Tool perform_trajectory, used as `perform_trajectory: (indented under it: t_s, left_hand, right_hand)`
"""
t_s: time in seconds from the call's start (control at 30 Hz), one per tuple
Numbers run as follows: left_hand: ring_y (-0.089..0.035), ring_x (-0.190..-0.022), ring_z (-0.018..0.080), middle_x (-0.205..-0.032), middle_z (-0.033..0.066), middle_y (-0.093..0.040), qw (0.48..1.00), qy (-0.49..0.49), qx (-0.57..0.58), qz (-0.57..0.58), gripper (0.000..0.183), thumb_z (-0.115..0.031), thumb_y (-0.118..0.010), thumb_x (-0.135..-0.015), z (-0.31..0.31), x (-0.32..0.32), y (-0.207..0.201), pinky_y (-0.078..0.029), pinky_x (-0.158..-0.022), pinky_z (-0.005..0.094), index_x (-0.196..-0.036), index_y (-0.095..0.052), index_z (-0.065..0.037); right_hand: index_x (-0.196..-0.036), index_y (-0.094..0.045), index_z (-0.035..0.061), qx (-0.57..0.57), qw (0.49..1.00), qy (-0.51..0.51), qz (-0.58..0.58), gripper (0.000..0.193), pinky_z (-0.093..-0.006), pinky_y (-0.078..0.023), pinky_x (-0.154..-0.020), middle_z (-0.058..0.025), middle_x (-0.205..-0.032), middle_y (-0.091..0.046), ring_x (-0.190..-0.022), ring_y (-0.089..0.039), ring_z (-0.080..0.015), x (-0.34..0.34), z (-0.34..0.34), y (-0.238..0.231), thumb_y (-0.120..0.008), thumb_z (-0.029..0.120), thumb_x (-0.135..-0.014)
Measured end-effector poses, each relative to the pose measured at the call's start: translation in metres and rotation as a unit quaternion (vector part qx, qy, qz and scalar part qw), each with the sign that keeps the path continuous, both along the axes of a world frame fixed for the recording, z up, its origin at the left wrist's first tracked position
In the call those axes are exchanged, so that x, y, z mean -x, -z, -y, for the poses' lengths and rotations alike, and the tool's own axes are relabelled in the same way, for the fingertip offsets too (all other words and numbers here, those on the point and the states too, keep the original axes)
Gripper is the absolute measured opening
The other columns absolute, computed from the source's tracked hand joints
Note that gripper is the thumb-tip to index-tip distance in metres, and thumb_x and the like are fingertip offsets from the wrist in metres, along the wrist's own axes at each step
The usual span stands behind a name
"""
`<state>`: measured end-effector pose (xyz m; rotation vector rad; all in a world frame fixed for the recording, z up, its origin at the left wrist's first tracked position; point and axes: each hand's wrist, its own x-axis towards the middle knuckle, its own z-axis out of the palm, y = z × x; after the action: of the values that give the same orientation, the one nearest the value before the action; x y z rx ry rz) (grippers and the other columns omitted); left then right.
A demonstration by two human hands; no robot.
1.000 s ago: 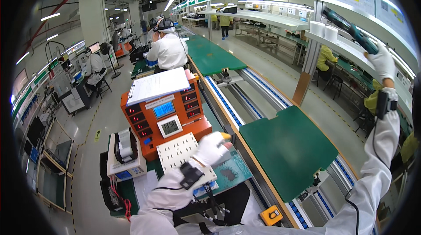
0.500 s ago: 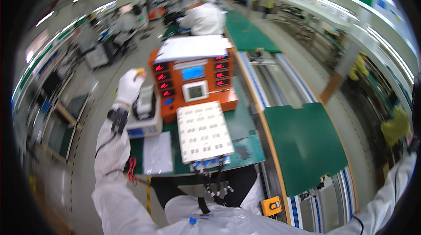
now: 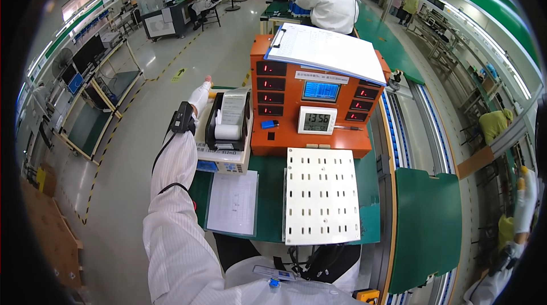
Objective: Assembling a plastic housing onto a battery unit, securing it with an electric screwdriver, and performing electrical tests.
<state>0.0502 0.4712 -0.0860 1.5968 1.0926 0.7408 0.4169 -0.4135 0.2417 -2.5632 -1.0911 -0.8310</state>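
My left hand (image 3: 201, 97), in a white glove with bare or yellow-covered fingertips, is stretched out beside the far left side of a black label printer (image 3: 212, 134). Its visible fingers are apart; the rest are hidden behind the printer, and nothing shows in them. A strip of label paper (image 3: 232, 108) hangs over a white roll in the printer. The printer rests on a white bench meter (image 3: 231, 162) with a small blue screen. Far out at the right rim, my right hand (image 3: 527, 199) is raised with its yellow-tipped fingers extended, touching nothing I can see.
An orange test box (image 3: 279, 137) bears red displays, a white clock (image 3: 316, 120) and a clipboard (image 3: 326, 51). A white slotted plate (image 3: 322, 202) and a paper sheet (image 3: 232, 202) lie in front. On the right runs a conveyor with a green board (image 3: 427, 225). Another person (image 3: 333, 6) sits ahead.
My left hand has moved forward along the printer's left side. My right hand has come into view at the right rim. The whole view has shifted, with the bench now further right.
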Motion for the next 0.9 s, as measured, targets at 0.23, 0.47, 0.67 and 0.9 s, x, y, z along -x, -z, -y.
perform_trajectory:
  t_s: [0.23, 0.47, 0.67, 0.9]
  left_hand:
    - [-0.062, -0.108, 0.0206, -0.12, 0.0152, -0.064, 0.976, 0.12, 0.081, 0.162, 0.073, -0.064, -0.038, -0.099, 0.022, 0.016, -0.05, -0.048, -0.093, 0.0332, -0.142, -0.045, -0.005]
    - [-0.057, -0.091, 0.009, -0.1, 0.0026, -0.061, 0.964, 0.208, -0.059, 0.158, 0.063, -0.002, -0.068, -0.088, 0.109, 0.022, -0.113, -0.046, -0.085, 0.0199, -0.146, -0.043, -0.005]
    - [-0.057, -0.087, 0.0079, -0.097, 0.0022, -0.065, 0.982, 0.057, -0.101, 0.15, 0.054, 0.003, -0.068, -0.087, 0.145, 0.031, -0.11, -0.048, -0.08, 0.0194, -0.138, -0.053, -0.004]
    - [-0.063, -0.099, 0.014, -0.109, 0.0095, -0.068, 0.936, 0.117, 0.016, 0.331, 0.044, -0.004, -0.066, -0.092, 0.155, 0.047, -0.103, -0.05, -0.091, 0.025, -0.134, -0.056, -0.002]
  right_hand:
    - [-0.111, -0.061, 0.0012, 0.152, 0.947, -0.27, -0.084, 0.045, -0.0435, -0.048, -0.081, -0.0183, -0.101, -0.061, -0.094, -0.058, -0.0395, 0.079, -0.344, 0.101, -0.072, 0.001, -0.068]
    - [-0.112, -0.063, 0.0042, 0.026, 0.849, -0.502, -0.163, 0.031, -0.0419, -0.052, -0.07, -0.0138, -0.088, -0.064, -0.08, -0.065, -0.0339, 0.16, -0.543, 0.169, -0.071, 0.018, -0.085]
    - [-0.115, -0.066, 0.0013, -0.148, 0.777, -0.47, -0.393, 0.03, -0.033, -0.054, -0.066, -0.0164, -0.085, -0.07, -0.069, -0.069, -0.0245, 0.213, -0.636, 0.228, -0.069, 0.013, -0.088]
    - [-0.107, -0.067, 0.0, -0.204, 0.719, -0.458, -0.481, 0.022, -0.0261, -0.052, -0.063, -0.0098, -0.079, -0.069, -0.064, -0.061, -0.0116, 0.245, -0.638, 0.223, -0.068, 0.003, -0.085]
